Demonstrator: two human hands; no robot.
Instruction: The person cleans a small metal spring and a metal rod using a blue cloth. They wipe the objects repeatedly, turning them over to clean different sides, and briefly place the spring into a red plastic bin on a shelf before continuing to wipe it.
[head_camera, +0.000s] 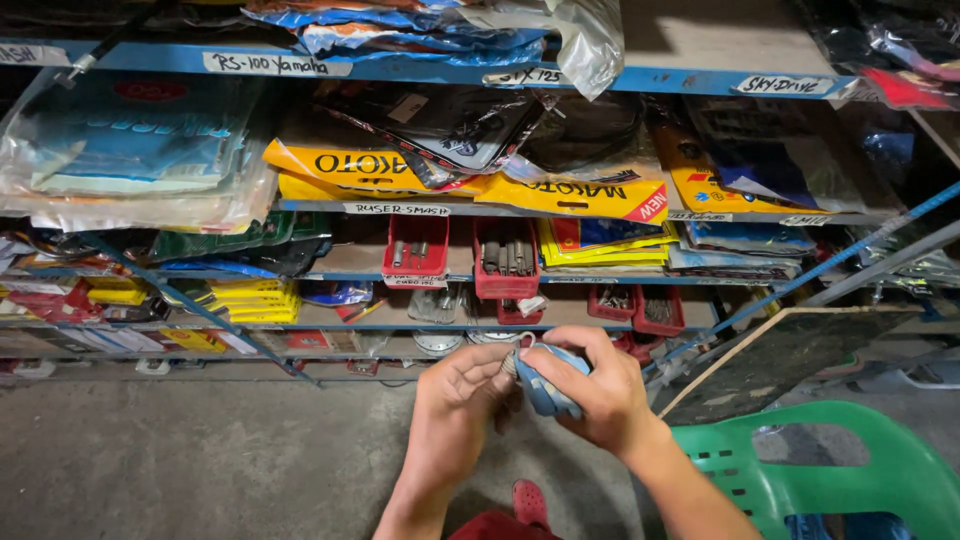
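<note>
Both my hands meet low in the middle of the head view, in front of blue shelving. My right hand (598, 388) is closed around a small blue rag (547, 392). My left hand (462, 384) pinches a small grey metal part (512, 360) that pokes out of the rag's top, its fingers touching the cloth. Most of that part is hidden by the fingers and the rag.
Blue shelves (400, 68) hold plastic-wrapped packages, yellow packs (570, 195) and red bins (506, 260) of small metal parts. A green plastic chair (810, 470) stands at the lower right, with a dark board (790, 355) leaning behind it. Grey concrete floor (200, 460) lies below, and a red sandal (528, 500).
</note>
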